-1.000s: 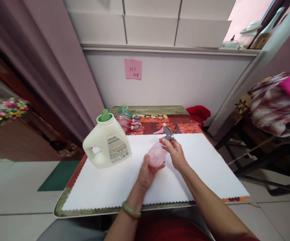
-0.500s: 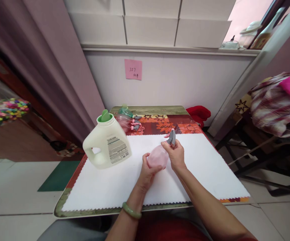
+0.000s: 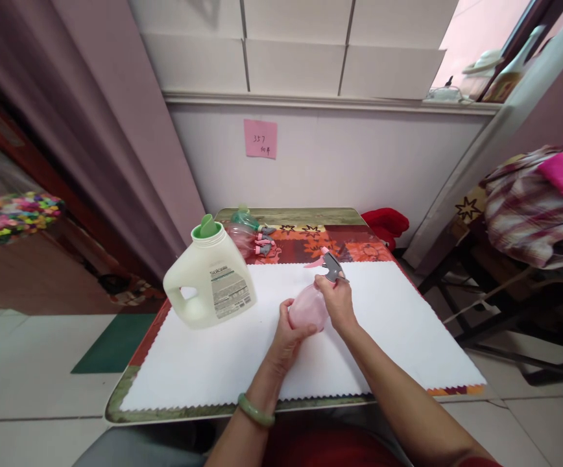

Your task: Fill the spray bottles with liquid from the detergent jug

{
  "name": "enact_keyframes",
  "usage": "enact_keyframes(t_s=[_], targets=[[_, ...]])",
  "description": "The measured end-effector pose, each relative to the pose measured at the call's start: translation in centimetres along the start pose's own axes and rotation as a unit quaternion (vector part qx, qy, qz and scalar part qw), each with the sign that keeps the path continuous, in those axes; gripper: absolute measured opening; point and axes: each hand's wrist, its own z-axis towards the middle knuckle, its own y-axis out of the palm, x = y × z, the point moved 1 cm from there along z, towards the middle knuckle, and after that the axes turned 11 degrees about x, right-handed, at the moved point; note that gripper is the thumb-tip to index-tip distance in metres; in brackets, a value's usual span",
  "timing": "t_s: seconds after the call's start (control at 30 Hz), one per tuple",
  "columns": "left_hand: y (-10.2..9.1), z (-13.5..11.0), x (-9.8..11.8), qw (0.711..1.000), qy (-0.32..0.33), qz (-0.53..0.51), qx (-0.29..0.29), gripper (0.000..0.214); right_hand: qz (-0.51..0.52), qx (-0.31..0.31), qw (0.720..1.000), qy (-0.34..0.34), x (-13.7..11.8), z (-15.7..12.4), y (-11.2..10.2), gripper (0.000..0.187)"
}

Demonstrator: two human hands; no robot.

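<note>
A pink spray bottle (image 3: 307, 307) is tilted over the white mat, its grey and pink trigger head (image 3: 333, 266) at the upper right end. My left hand (image 3: 291, 334) wraps round the bottle's body from below and the left. At the neck, just under the trigger head, the fingers of my right hand (image 3: 338, 299) are closed. Whether the head is fully seated on the neck is hidden by those fingers. To the left stands a large whitish jug (image 3: 189, 259) with a green spout in its top and a printed label.
Several more spray bottles (image 3: 245, 235), pink and green, lie at the table's back left. The white mat (image 3: 203, 363) covers much of the patterned table. A stool with a plaid cloth (image 3: 519, 207) stands at the right.
The trigger head has turned, so its pink trigger and nozzle now point left and its grey side shows more. My left hand still holds the body.
</note>
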Motion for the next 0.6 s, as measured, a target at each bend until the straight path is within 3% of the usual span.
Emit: enact_keyframes(t_s=[0.13,0.3,0.47,0.6], targets=[[0.1,0.0,0.0,1.0,0.005,0.006,0.005,0.089,0.02,-0.023,1.0,-0.005,0.2,0.2,-0.1,0.023],[0.2,-0.1,0.2,1.0,0.001,-0.003,0.009,0.087,0.123,-0.106,0.986,0.038,0.1,0.3,0.0,0.033],[0.1,-0.2,0.4,1.0,-0.006,-0.009,0.009,0.083,0.253,-0.223,0.938,0.081,-0.4,0.7,-0.5,0.039],[0.0,-0.1,0.4,1.0,-0.013,-0.013,0.007,0.081,0.291,-0.262,0.915,0.098,0.2,1.1,-1.0,0.045]])
